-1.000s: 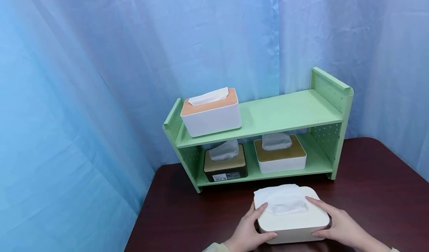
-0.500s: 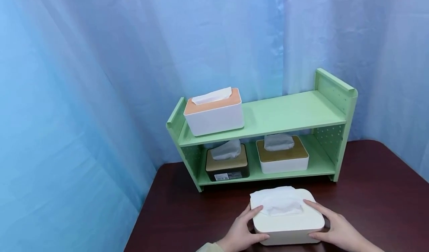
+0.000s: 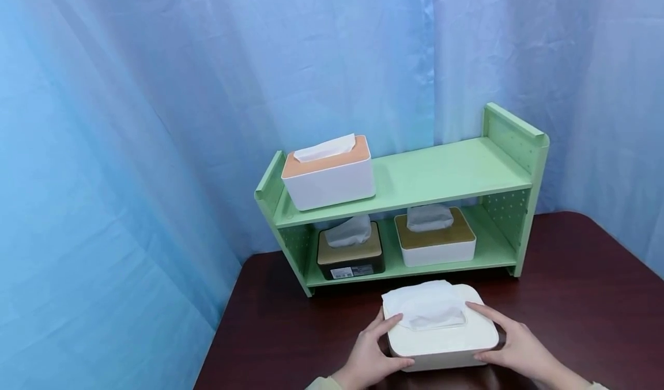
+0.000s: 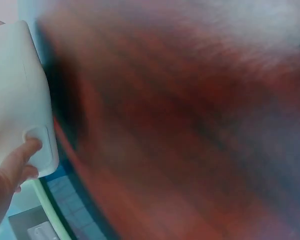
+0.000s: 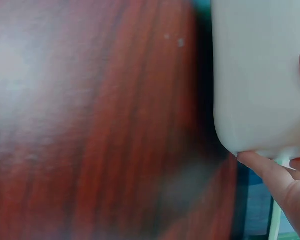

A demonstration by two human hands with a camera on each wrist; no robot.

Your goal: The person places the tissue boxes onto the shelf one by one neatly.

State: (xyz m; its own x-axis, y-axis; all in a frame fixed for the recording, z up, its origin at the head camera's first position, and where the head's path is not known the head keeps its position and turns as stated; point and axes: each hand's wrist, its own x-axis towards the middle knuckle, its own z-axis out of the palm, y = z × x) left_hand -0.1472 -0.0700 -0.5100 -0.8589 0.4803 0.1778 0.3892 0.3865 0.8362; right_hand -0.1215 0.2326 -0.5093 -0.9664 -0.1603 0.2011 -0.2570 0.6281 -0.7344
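A white tissue box [image 3: 446,342] sits low in the head view, in front of the shelf, with a white tissue [image 3: 425,305] spread over its top. My left hand [image 3: 367,351] grips its left end, thumb at the near side. At the right end, my right hand [image 3: 519,347] holds it likewise. In the left wrist view, fingertips [image 4: 32,145] press at an oval recess in the box's end wall. Fingers [image 5: 270,172] touch the box's rounded corner in the right wrist view. Whether its base touches the tabletop, I cannot tell.
Behind stands a green two-tier shelf [image 3: 446,171]. A white tissue box with an orange-tan lid [image 3: 329,184] is on its upper left. Below are a dark tissue box [image 3: 358,258] and a white, brown-lidded one [image 3: 440,254]. The dark red table [image 3: 581,298] meets blue curtains [image 3: 332,61].
Both hands have shifted the white tissue box a little to the left and slightly away from me. Their grip looks the same. The head view swayed slightly; the shelf's boxes stay in place.
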